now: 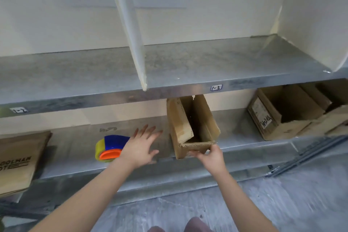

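Right hand [211, 158] gripped the near short wall of the small cardboard box [190, 124], with the fingers curled on the front face and the thumb at the corrugated top edge. This box stood on the lower shelf [235, 149], close to its front edge. Its long axis ran from front to back, so one short end pointed toward the person and the other toward the wall. The opening faced up and the two long flaps stood upright, reaching to the upper shelf [207, 66].

Just left of the box, the left hand [140, 146] was spread flat with the fingers apart, holding nothing; whether it touched the shelf I cannot tell. Further left of the box, past that hand, lay a coloured tape dispenser [110, 147]. Well to the right of the box stood a larger open carton [278, 115].
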